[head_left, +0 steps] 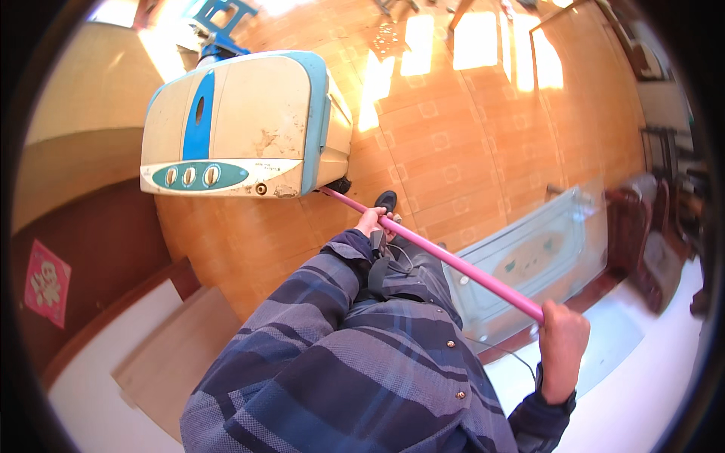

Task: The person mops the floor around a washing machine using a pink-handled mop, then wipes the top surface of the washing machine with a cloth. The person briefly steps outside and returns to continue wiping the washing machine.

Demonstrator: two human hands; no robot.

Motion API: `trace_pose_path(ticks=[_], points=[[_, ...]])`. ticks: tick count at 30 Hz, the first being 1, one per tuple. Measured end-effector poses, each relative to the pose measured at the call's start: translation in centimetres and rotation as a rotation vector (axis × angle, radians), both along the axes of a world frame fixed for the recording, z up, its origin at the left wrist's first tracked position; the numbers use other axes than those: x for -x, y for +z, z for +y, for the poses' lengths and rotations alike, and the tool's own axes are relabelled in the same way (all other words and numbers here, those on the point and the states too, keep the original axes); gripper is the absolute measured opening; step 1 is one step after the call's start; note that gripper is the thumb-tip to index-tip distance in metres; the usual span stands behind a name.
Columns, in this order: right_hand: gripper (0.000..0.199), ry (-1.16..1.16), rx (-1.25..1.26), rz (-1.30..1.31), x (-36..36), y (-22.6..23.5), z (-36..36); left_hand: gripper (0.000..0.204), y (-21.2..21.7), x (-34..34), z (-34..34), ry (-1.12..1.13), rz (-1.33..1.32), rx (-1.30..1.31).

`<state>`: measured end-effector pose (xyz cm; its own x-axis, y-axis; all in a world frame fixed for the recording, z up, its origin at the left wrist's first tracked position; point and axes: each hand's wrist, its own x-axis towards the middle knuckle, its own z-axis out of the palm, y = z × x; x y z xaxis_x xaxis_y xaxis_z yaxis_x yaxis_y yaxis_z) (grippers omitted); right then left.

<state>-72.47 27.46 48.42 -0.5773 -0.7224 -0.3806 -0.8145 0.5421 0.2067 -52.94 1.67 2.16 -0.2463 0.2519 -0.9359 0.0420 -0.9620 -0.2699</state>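
Note:
A pink-handled broom (pixel 468 268) slants from lower right up to the left across my front. My left hand (pixel 374 221) is closed around the handle partway down, close to my knees. My right hand (pixel 563 351) grips its upper end at the right. The dark, bristly head (pixel 340 185) lies at the foot of a cream and blue washing machine (pixel 249 113) with three dials, which hides part of it. One dark shoe (pixel 386 201) shows just beyond my left hand.
A glass-topped table (pixel 521 260) stands to the right, with dark wooden furniture (pixel 642 234) behind it. Blue plastic stools (pixel 219 26) are beyond the washing machine. Sunlit orange floor tiles (pixel 453 143) stretch ahead. A brown-based wall (pixel 91 226) with a pink picture runs along the left.

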Motion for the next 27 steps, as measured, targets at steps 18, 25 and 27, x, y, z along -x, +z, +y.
trace_pose_path(ticks=[18, 25, 27], points=[[0.008, 0.170, 0.158, -0.045, 43.6, -10.6, 13.6, 0.006, 1.9, 22.7, 10.0, 0.217, -0.114, 0.178], [0.011, 0.186, 0.210, -0.016, 59.7, -15.5, 16.3, 0.017, 12.7, 30.8, 12.4, 0.388, 0.134, 0.328], [0.014, 0.218, 0.282, -0.026, 63.7, -15.1, 15.8, 0.017, 16.1, 32.7, 12.2, 0.422, 0.263, 0.406]])
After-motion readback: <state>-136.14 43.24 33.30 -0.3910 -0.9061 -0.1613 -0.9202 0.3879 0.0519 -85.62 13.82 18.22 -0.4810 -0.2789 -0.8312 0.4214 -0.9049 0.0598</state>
